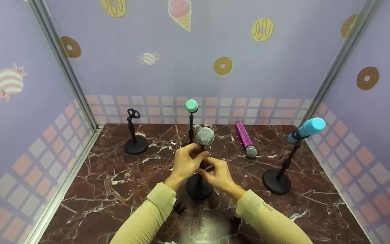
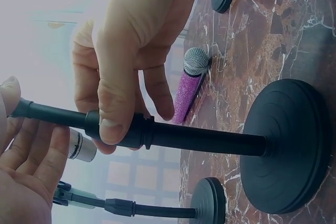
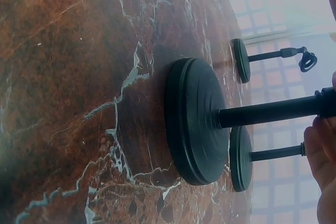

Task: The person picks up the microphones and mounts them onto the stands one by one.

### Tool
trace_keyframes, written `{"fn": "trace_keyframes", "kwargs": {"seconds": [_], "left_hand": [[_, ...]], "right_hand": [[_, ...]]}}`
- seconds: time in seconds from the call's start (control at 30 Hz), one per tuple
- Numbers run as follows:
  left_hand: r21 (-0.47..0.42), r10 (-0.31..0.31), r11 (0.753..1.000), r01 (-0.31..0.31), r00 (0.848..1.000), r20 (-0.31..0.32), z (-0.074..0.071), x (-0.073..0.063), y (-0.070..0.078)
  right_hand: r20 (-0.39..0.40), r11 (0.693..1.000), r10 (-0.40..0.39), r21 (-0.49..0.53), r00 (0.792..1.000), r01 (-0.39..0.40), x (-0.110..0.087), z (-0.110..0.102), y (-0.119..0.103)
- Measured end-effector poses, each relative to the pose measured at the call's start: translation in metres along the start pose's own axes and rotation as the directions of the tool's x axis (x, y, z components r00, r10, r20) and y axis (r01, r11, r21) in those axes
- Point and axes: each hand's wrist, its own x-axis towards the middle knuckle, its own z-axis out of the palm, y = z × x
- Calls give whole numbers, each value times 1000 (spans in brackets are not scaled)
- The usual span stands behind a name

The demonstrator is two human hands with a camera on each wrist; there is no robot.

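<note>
A microphone (image 1: 205, 136) with a silver mesh head sits atop a black desk stand (image 1: 199, 190) in front of me. My left hand (image 1: 185, 163) pinches the upper pole just below the microphone. Lower down, my right hand (image 1: 219, 173) grips the stand's thick collar (image 2: 140, 131) between thumb and fingers. The round base (image 3: 197, 121) rests flat on the table, and the lower pole (image 2: 207, 139) rises upright from it. Behind the left hand's fingers, a silver end of the microphone (image 2: 83, 147) shows in the left wrist view.
A stand with an unfilled clip (image 1: 136, 145) is at the back left. Behind my hands stands a mint-topped microphone (image 1: 191, 105). A purple glitter microphone (image 1: 244, 134) lies on the marbled table (image 1: 113, 203). At right, a blue microphone (image 1: 308, 128) tilts on its stand. Walls enclose three sides.
</note>
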Motion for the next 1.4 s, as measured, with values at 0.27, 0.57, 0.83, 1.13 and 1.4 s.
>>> {"fn": "trace_keyframes", "kwargs": {"seconds": [0.27, 0.57, 0.83, 1.13, 1.4], "left_hand": [[-39, -14, 999, 15, 1000, 10, 0, -1, 2], [-62, -9, 998, 10, 1000, 8, 1, -2, 0], [-9, 15, 1000, -15, 1000, -1, 0, -2, -1], [31, 22, 999, -22, 1000, -21, 1, -2, -2], [4, 7, 1000, -7, 1000, -20, 2, -2, -1]], "right_hand": [[-34, 999, -24, -32, 999, 23, 0, 4, 0], [-87, 996, -56, -77, 995, 49, -1, 10, 1], [-158, 981, -40, -191, 987, 9, 1, 13, -2], [-124, 988, -32, -154, 992, 12, 0, 9, -3], [43, 996, 61, 66, 997, -64, -1, -1, -4]]}}
